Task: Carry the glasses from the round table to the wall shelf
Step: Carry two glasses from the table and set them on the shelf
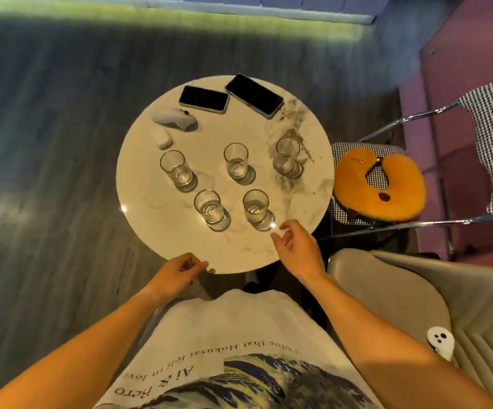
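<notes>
**First reach, no glass lifted yet**

The round marble desk carries all five glasses, upright and standing apart, behind two phones' worth of clutter. The wall shelf is out of view. The right hand, fingers loosely spread and empty, hovers just beside the nearest glass. The left hand curls loosely at the rim, holding nothing. Next likely calls for wrapping that glass.
</notes>
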Tool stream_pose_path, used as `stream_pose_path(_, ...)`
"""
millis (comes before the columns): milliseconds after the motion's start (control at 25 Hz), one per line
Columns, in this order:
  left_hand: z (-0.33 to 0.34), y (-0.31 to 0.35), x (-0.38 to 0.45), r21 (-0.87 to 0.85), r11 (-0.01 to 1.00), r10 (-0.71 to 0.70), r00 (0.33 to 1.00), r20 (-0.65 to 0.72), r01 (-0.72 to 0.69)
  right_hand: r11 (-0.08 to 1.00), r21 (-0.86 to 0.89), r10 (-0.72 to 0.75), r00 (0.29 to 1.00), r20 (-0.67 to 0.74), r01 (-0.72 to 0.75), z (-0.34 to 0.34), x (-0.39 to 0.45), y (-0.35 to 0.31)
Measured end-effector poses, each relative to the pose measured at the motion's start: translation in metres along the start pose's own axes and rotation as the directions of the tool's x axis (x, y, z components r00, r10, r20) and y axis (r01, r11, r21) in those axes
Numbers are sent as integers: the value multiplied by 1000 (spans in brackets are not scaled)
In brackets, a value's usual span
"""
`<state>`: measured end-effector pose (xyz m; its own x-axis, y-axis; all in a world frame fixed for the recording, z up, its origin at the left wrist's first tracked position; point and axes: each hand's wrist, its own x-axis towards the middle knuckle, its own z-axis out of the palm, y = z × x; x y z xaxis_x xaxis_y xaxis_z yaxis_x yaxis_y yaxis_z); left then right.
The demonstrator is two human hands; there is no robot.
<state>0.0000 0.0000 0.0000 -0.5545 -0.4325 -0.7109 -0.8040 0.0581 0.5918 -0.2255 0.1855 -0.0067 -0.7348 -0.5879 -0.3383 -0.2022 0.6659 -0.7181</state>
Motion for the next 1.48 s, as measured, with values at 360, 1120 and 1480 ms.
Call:
stream_pose_path(360, -6, 47, 15, 89, 980, 199, 850, -488, -178, 860, -294, -384, 909, 165, 417, 8, 57, -25)
stream_pose_path(1120, -21, 26, 5, 294, 953, 217, 832, -510, -69, 728, -220, -578, 753, 313, 650, 39, 63, -68)
stream_pose_path(1480, -191, -101, -152, 156, 974, 54, 501, -864, 164, 353, 77, -793, 255, 553, 932, 190, 14, -326)
